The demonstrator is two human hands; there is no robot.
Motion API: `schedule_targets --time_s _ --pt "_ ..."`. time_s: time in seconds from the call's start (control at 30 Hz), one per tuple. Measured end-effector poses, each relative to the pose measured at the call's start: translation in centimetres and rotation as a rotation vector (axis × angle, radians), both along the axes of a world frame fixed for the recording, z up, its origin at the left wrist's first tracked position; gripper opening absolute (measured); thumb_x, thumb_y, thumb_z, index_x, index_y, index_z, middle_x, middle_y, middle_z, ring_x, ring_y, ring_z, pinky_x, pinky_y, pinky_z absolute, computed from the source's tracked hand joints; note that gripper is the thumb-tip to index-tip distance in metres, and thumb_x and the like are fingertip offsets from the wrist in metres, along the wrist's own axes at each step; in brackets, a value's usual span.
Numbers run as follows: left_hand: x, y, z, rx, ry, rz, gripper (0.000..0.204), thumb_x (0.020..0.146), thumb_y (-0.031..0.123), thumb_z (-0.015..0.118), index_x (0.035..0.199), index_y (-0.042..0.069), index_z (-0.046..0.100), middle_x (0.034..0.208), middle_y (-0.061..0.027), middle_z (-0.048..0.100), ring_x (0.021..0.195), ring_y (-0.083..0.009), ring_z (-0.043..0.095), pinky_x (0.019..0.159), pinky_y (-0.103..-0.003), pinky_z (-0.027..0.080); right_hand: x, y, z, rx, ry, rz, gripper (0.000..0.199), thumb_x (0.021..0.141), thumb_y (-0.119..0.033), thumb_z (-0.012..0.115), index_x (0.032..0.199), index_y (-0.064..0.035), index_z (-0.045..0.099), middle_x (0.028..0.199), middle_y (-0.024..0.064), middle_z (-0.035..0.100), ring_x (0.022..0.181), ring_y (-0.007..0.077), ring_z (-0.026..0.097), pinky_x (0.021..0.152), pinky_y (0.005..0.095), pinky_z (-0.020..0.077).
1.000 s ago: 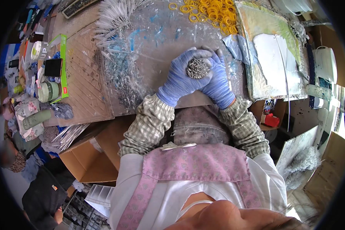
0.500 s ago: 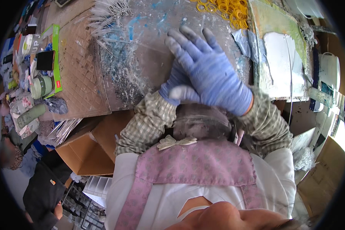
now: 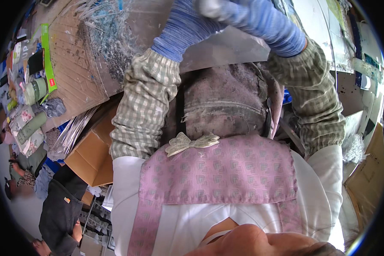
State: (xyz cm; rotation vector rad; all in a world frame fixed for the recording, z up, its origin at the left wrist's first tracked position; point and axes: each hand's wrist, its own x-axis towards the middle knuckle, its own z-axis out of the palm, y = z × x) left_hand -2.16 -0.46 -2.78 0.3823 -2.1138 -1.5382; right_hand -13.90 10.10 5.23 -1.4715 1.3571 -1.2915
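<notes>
My left hand point(image 3: 192, 27), in a blue knitted glove, reaches over the stained grey worktop point(image 3: 239, 51) at the top of the view. My right hand point(image 3: 266, 25), gloved the same way, comes in from the right and meets or overlaps the left one. A whitish, worn thumb tip shows between them. The upper edge cuts off most fingers, so whether anything is held cannot be seen. Checked sleeve covers point(image 3: 145, 102) wrap both forearms. Left of my hands lies a pile of thin clear strips point(image 3: 94, 13).
Brown cardboard point(image 3: 68, 64) covers the worktop's left part, with a dark phone point(image 3: 36, 62) and a green cup point(image 3: 36, 90) by its edge. An open carton point(image 3: 89, 158) stands below. White sheeting point(image 3: 313, 25) lies at right. Another person's dark clothing point(image 3: 59, 209) shows lower left.
My hands, earlier laid one over the other with fingers outstretched, have moved farther forward, partly past the upper edge. The view has shifted, and the yellow rings are out of sight.
</notes>
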Motion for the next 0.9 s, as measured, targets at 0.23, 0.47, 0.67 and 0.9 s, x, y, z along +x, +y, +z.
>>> schedule_targets --time_s 0.23,0.47,0.67,0.9 --pt "-0.6 0.8 -0.1 -0.136 0.121 0.040 0.032 0.081 0.015 0.080 0.107 0.006 0.064 0.102 -0.0069 0.072 0.092 -0.0203 0.069 0.085 -0.033 0.056 -0.5 2.2 -7.0 0.132 0.400 -0.128 0.114 0.068 -0.065 0.081 0.152 -0.0056 0.033 0.154 0.0174 0.036 0.145 0.0380 0.032 0.119 0.0509 0.0226" --pt "0.0 1.8 -1.1 -0.222 0.161 0.129 0.034 0.081 0.005 0.078 0.111 0.004 0.062 0.097 -0.0054 0.070 0.090 -0.0129 0.067 0.081 -0.028 0.056 1.3 2.4 -11.0 -0.231 0.867 -0.512 0.063 0.082 -0.042 0.075 0.136 -0.0157 0.057 0.134 0.0130 0.056 0.124 0.0313 0.054 0.104 0.0530 0.0402" --pt "1.2 0.3 0.4 0.038 0.163 0.118 0.027 0.088 0.004 0.072 0.112 0.004 0.062 0.102 -0.0074 0.070 0.095 -0.0149 0.068 0.086 -0.030 0.058 0.4 2.7 -11.1 0.034 0.791 -0.386 0.115 0.071 -0.077 0.066 0.153 -0.0038 0.032 0.153 0.0200 0.040 0.146 0.0332 0.034 0.124 0.0477 0.0166" --pt "10.5 -4.3 6.0 1.038 0.639 0.308 0.018 0.092 0.020 0.063 0.106 0.008 0.066 0.103 -0.0078 0.069 0.096 -0.0195 0.067 0.100 -0.041 0.051 1.9 -0.4 -11.1 0.066 1.089 -0.211 0.095 0.092 -0.070 0.046 0.154 -0.0006 0.029 0.160 0.0228 0.028 0.151 0.0377 0.020 0.124 0.0506 0.0124"
